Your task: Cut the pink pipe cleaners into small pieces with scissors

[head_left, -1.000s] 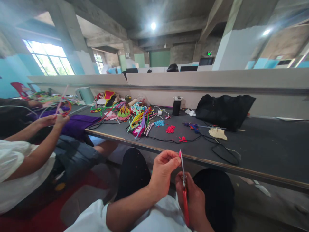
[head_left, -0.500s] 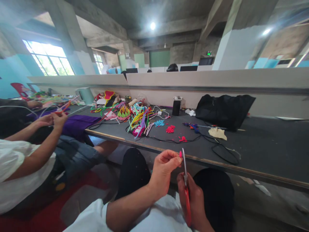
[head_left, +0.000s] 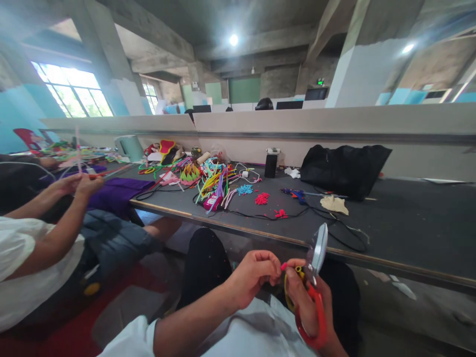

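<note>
Below the table edge, my left hand pinches a small pink piece at its fingertips. My right hand has its fingertips up against that same piece. It also holds red-handled scissors, whose blades point upward. A small yellow item shows by the right fingers, partly hidden. On the table lie a pile of pink-red pieces, a smaller red pile and a pile of blue pieces.
Colourful fuzzy strips heap on the table left of centre. A black bag, a glue gun and cables lie right. A person sits at left, hands raised over purple cloth.
My right hand has risen and turned to meet the left fingertips, and the scissors swung to the right. My left hand dropped slightly with the pink piece. The person at left shifted their hands slightly.
</note>
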Available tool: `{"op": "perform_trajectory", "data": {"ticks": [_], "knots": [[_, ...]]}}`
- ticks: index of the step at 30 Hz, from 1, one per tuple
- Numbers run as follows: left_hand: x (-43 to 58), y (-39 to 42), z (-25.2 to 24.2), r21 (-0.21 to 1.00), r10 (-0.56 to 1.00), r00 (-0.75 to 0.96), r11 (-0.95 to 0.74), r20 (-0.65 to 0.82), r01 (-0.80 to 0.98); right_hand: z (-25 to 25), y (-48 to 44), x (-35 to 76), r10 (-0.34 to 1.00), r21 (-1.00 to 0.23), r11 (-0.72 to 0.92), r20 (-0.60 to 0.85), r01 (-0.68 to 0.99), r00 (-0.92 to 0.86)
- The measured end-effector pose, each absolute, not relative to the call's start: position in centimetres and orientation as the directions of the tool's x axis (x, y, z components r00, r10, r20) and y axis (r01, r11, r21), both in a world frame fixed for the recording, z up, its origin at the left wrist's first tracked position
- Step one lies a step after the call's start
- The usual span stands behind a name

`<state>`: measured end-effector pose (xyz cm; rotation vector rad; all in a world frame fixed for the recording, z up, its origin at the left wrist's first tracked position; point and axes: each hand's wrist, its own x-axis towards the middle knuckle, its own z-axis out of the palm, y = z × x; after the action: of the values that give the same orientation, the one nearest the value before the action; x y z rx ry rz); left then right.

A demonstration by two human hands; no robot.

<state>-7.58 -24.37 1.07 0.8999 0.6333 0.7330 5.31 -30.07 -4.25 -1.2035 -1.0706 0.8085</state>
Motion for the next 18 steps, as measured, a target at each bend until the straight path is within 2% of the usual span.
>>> {"op": "perform_trajectory", "data": {"ticks": [4,10,14,16,18], "knots": [[-7.7,-24.4,1.1,0.837,0.77,0.611,0.448,-0.183,-0.314,-4.1,-30.1,5.1,0.903,-0.961,0.203,0.258,0.187,0.344],[-7.7,-24.3,0.9,0.838,0.759,0.62,0.459,-0.198,-0.295,-3.2,-30.2,4.8,0.915,-0.971,0.233,0.236,0.048,0.328],[-7.5,-24.5,0.5,0.855,0.729,0.652,0.459,-0.207,-0.242,-2.9,-30.4,4.9,0.922,-0.973,0.22,0.229,0.063,0.311],[-7.5,-24.6,0.6,0.907,0.768,0.616,0.37,-0.176,-0.202,-2.9,-30.4,5.0,0.905,-0.969,0.222,0.246,0.108,0.346],[-7.6,-24.8,0.9,0.985,0.837,0.545,0.131,-0.049,-0.113,-3.0,-30.4,5.1,0.887,-0.962,0.216,0.264,0.165,0.378]]}}
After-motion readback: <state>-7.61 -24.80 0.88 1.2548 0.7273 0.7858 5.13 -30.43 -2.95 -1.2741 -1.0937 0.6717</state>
